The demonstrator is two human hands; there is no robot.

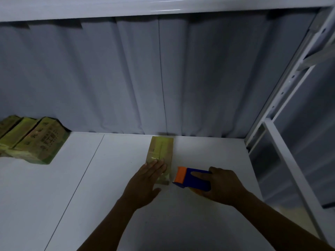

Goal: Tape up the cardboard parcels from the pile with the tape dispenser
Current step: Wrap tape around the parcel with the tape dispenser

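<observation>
In the head view, our left grip (145,180) is spread flat, its straight fingers (159,166) pressing on the near end of a cardboard parcel (161,148). The parcel lies flat on the white tabletop (101,205), lengthwise away from us, its far end near the grey curtain (163,78); a glossy patch shows by its middle seam. Our right grip (223,185) is curled round the blue tape dispenser (192,178), whose orange front points toward the parcel's near end, just beside it; we cannot tell whether they touch. The pile (34,140) of parcels sits at the tabletop's far left, well apart; a white metal rack (290,160) stands at the right.
</observation>
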